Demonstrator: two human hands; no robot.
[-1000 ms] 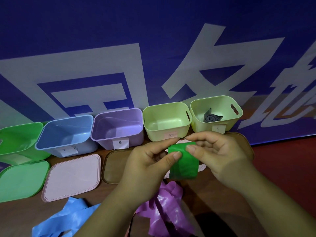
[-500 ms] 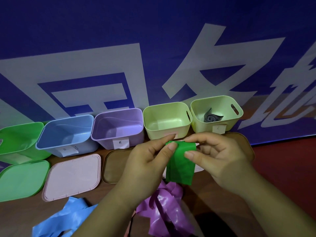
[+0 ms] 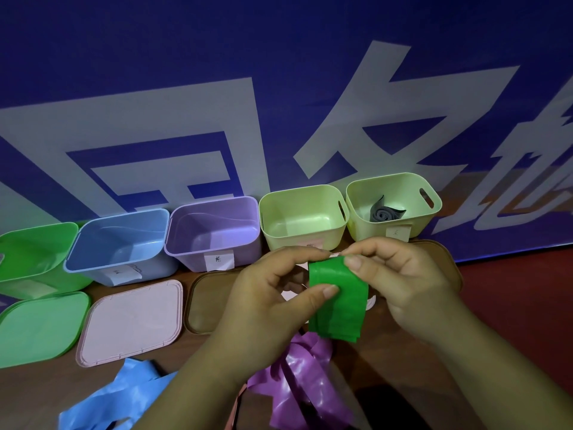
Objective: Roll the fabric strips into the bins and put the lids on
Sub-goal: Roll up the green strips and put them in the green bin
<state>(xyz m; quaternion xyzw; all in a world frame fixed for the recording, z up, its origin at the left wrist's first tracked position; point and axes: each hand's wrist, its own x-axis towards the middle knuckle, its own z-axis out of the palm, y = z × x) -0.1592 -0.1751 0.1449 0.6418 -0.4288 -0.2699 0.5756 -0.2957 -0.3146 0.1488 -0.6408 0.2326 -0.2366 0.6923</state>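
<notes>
Both hands pinched the green strip [image 3: 338, 301] above the desk [image 3: 403, 361]: left hand [image 3: 273, 302] at its left edge, right hand [image 3: 400, 283] at its top.

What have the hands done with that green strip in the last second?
The left hand and right hand kept pinching the top of the green strip, thumbs shifting slightly; its loose end now hangs a little lower. The grey roll, purple strip and pink lid stayed put.
</notes>
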